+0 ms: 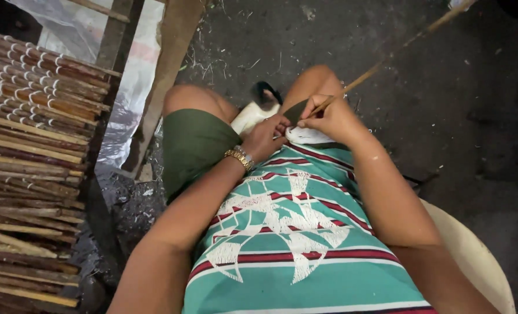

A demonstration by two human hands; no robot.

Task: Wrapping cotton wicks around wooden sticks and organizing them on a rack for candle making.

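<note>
The teal striped shirt (294, 232) lies nearest. Right hand (331, 119) grip closes on a thin bamboo stick (387, 58); left hand (265, 136) pinches its near end. Trimming appears underway; next move calls for steady stick support.

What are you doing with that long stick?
A seated person grips a long thin tan stick in the right hand, its far end pointing up and away over the dark ground. The left hand, with a gold wristwatch, meets the stick's near end over the lap, next to a white cloth. A rack of stacked brown sticks bound with white ties lies to the left.
</note>
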